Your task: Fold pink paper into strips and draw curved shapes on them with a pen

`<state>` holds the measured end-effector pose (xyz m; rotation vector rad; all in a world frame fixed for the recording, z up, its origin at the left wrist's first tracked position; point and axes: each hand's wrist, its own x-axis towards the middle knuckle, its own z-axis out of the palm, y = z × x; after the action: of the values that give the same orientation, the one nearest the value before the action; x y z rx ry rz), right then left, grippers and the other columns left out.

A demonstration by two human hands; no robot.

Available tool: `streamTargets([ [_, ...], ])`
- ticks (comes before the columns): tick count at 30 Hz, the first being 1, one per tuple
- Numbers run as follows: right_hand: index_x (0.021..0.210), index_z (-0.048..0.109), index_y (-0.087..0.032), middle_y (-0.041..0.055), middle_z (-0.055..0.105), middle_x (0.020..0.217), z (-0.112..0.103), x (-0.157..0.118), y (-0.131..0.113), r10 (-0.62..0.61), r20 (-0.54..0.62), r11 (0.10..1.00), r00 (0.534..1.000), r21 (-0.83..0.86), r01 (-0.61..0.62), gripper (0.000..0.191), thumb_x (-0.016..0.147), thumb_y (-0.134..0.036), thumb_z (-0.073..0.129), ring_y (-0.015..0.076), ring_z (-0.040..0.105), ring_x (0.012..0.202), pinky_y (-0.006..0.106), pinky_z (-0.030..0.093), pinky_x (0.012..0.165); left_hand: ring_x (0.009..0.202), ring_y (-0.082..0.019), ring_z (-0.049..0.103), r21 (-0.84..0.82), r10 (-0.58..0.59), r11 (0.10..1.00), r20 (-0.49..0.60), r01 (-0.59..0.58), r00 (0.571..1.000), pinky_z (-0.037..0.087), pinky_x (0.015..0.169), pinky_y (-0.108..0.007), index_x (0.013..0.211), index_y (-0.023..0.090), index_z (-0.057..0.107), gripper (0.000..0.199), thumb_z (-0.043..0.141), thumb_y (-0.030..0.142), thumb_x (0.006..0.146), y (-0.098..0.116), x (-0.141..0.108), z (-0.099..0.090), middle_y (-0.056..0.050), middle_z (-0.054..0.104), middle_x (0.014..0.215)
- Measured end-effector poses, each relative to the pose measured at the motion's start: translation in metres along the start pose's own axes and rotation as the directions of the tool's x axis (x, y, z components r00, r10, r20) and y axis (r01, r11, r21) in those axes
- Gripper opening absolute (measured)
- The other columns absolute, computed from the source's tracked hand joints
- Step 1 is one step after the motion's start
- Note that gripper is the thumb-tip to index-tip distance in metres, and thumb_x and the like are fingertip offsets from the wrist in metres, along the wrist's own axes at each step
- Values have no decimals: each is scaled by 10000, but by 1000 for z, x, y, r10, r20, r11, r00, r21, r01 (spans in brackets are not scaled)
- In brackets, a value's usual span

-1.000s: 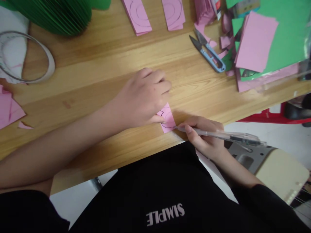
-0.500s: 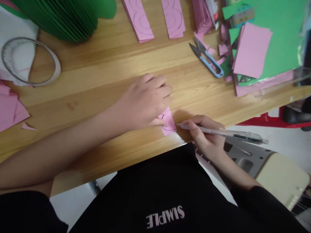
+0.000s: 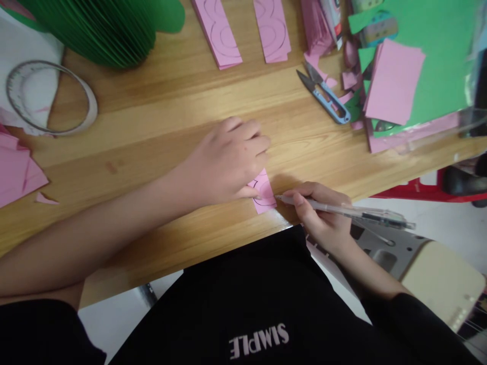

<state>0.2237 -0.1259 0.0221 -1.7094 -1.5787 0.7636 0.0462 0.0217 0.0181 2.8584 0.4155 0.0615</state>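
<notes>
Near the table's front edge lies a small pink paper (image 3: 267,196) with dark curved lines on it. My left hand (image 3: 238,157) rests over its upper part, fingers bent and together, the thumb pressing on the paper. What the curled fingers may hold is hidden. Just right of the paper, my right hand (image 3: 323,210) grips a clear pen (image 3: 357,210), its tip at the paper's right edge. Two pink strips with drawn curves, one on the left (image 3: 220,38) and one on the right (image 3: 271,30), lie farther back.
Thread snips (image 3: 323,96) lie open behind my right hand, beside pink scraps. Pink cards (image 3: 395,81) rest on green sheets (image 3: 443,61) at the right. A tape roll (image 3: 91,104), a green pleated paper piece (image 3: 102,30) and pink papers (image 3: 19,172) are at the left.
The view has shifted very slightly, so the things on the table appear a little lower. Both hands keep nearly the same place, and the pen has barely moved.
</notes>
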Motion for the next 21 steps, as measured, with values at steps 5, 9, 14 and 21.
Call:
streamTargets([
  [5, 809, 693, -180, 25, 736, 720, 1, 1, 0, -27, 12, 1000, 1000, -4, 27, 185, 923, -253, 567, 133, 676, 621, 250, 504, 552, 1057, -299, 549, -6, 5, 1000, -23, -5, 1000, 424, 929, -478, 953, 194, 693, 453, 380, 522, 954, 0, -1, 1, -69, 660, 982],
  [9, 822, 696, -180, 20, 729, 720, 2, 1, 0, -70, 37, 998, 997, 2, 70, 168, 922, -235, 573, 125, 668, 620, 239, 499, 545, 1052, -301, 557, -11, -3, 1000, -15, 2, 1000, 437, 910, -473, 926, 184, 683, 445, 407, 532, 948, 0, 0, 0, -73, 663, 987],
  [14, 851, 711, -193, 28, 753, 769, 4, 4, -2, -105, 55, 994, 993, -7, 106, 153, 920, -226, 578, 135, 687, 656, 249, 532, 575, 1058, -310, 555, -17, -4, 1000, 4, 4, 1000, 431, 919, -482, 942, 154, 678, 455, 403, 516, 957, 1, 0, -1, -91, 668, 996],
  [21, 887, 717, -216, 28, 773, 823, 8, 7, -4, -110, 86, 994, 990, 19, 109, 140, 921, -234, 583, 152, 712, 709, 281, 565, 637, 1062, -310, 556, 6, -4, 1000, 6, 4, 1000, 437, 916, -475, 937, 163, 680, 451, 403, 518, 955, 1, 0, -1, -92, 672, 1002],
])
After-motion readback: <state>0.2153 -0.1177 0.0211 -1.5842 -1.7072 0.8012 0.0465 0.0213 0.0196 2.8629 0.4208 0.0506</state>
